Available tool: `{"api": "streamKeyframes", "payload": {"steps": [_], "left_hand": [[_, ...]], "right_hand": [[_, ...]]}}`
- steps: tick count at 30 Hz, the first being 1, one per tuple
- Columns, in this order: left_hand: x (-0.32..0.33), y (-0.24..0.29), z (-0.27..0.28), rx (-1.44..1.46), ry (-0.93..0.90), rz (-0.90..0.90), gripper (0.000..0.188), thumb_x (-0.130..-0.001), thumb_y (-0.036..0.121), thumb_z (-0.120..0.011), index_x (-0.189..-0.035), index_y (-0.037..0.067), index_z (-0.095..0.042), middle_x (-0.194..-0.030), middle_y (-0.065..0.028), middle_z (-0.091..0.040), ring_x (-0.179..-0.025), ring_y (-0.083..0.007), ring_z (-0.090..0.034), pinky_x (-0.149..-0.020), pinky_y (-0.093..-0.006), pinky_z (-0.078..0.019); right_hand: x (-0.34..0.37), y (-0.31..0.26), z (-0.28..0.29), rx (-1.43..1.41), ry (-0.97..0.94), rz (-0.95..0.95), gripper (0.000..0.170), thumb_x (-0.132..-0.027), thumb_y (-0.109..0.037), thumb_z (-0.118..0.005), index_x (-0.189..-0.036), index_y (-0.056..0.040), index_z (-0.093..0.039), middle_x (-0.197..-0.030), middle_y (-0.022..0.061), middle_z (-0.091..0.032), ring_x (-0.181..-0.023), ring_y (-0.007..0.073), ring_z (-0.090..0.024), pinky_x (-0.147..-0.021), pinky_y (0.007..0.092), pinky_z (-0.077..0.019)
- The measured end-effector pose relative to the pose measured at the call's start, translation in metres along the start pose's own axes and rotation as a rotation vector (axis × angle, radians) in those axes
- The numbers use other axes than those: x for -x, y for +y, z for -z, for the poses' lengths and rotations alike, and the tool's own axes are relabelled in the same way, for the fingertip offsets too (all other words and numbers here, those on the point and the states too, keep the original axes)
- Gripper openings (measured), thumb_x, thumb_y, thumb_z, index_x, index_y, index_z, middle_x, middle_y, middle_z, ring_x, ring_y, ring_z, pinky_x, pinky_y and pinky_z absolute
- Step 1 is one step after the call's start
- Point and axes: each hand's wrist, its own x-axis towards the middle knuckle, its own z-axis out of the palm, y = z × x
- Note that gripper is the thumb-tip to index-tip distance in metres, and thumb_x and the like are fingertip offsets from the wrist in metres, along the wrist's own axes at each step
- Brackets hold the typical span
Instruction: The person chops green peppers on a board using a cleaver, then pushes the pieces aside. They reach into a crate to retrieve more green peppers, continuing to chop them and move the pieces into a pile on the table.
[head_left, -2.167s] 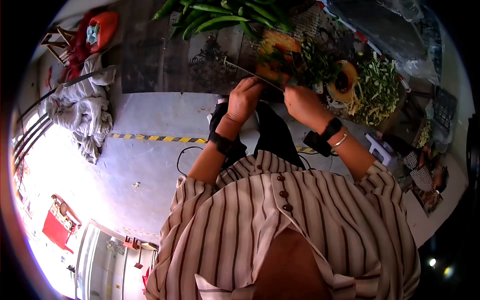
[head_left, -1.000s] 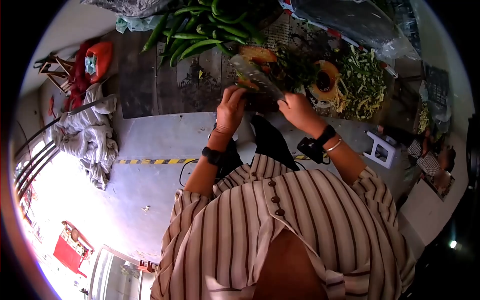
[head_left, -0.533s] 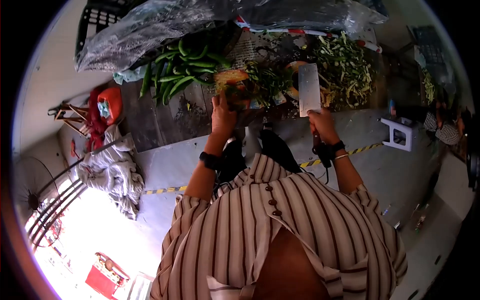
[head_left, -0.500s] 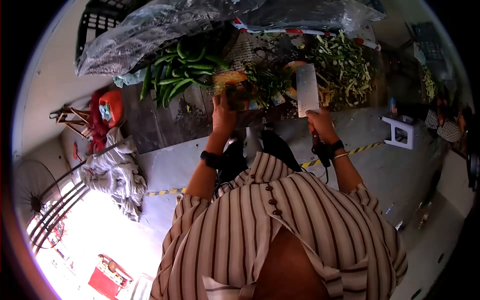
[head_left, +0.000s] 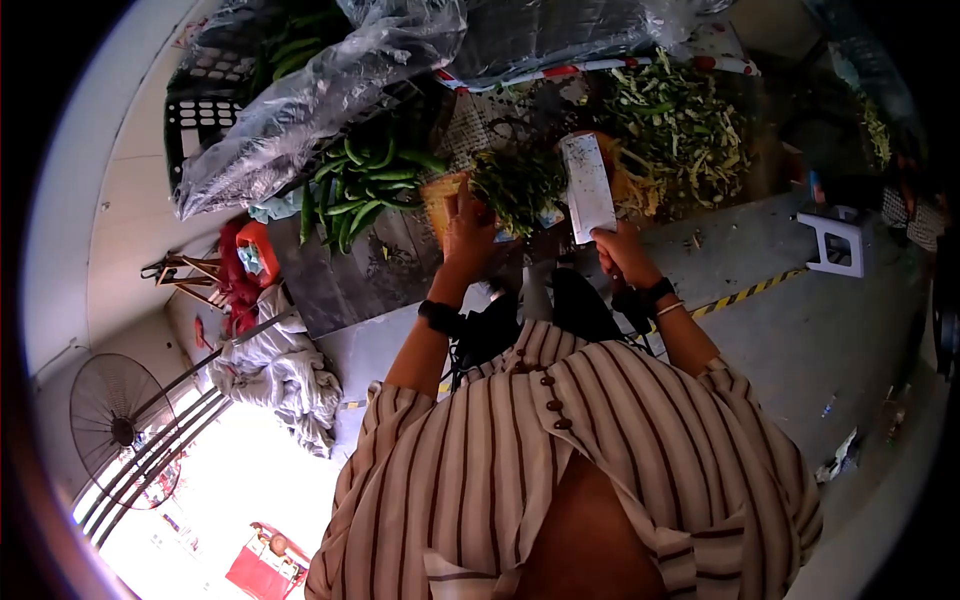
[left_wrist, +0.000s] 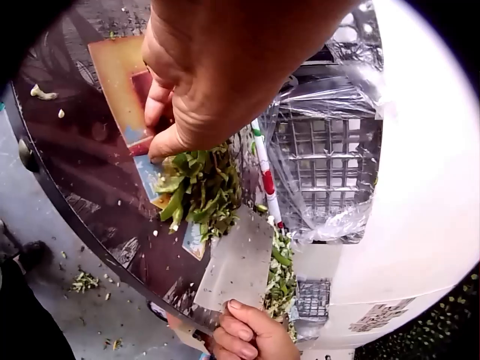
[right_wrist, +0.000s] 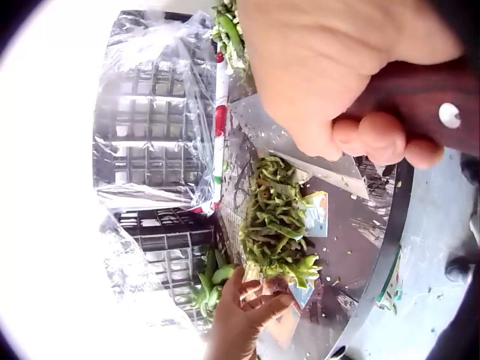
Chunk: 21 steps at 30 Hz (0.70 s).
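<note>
My right hand (head_left: pixel 625 252) grips a cleaver by its dark red-brown wooden handle (right_wrist: pixel 420 101). The broad blade (head_left: pixel 588 185) lies flat-side up, low over the table. A long heap of chopped green peppers (right_wrist: pixel 276 217) lies beside the blade, between it and my left hand (head_left: pixel 468 240). In the left wrist view, the left thumb and bent fingers are at the heap's end, over an orange-yellow printed sheet (left_wrist: pixel 120 71); the right wrist view shows them apart and touching the heap. Whole green peppers (head_left: pixel 360 195) lie left of the left hand.
A pile of cut vegetable strips (head_left: pixel 690 140) lies at the right of the table. Plastic-covered black crates (left_wrist: pixel 326 161) stand along the far side. A red-and-white edging strip (right_wrist: pixel 220 120) runs before them. A white stool (head_left: pixel 835 245) is on the floor at right.
The hands have parted. The cleaver, earlier beside the left hand, has swung right and turned flat at the heap's right end. My left hand has reached forward. The head view has turned.
</note>
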Motion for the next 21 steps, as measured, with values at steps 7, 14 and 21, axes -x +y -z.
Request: {"api": "streamKeyframes", "payload": {"steps": [7, 14, 21], "left_hand": [[-0.026, -0.005, -0.029, -0.068, 0.002, -0.150, 0.088, -0.075, 0.015, -0.071, -0.146, 0.008, -0.020, -0.138, -0.0290, -0.030, -0.117, -0.0456, -0.046, -0.091, -0.0464, -0.0463], [-0.028, -0.003, -0.034, -0.062, 0.047, -0.237, 0.083, -0.072, 0.014, -0.073, -0.142, 0.006, -0.029, -0.133, -0.0324, -0.036, -0.116, -0.0458, -0.047, -0.093, -0.0456, -0.0452], [-0.029, 0.002, -0.032, 0.055, 0.016, -0.226, 0.078, -0.071, 0.013, -0.073, -0.138, 0.002, -0.035, -0.123, -0.0270, -0.045, -0.110, -0.0431, -0.051, -0.089, -0.0445, -0.0471]], "right_hand": [[-0.014, -0.005, -0.021, 0.015, -0.149, -0.005, 0.029, -0.087, -0.018, -0.055, -0.063, -0.0033, -0.045, -0.052, 0.0027, -0.048, -0.040, 0.0120, -0.046, -0.042, 0.0304, -0.0399], [-0.025, -0.004, -0.038, -0.051, -0.245, -0.058, 0.034, -0.085, -0.018, -0.056, -0.057, -0.0052, -0.041, -0.050, 0.0024, -0.044, -0.040, 0.0129, -0.046, -0.042, 0.0309, -0.0387], [-0.023, -0.008, -0.037, -0.064, -0.269, -0.087, 0.029, -0.088, -0.015, -0.059, -0.065, -0.0068, -0.043, -0.053, 0.0012, -0.044, -0.040, 0.0119, -0.045, -0.041, 0.0296, -0.0395]]}}
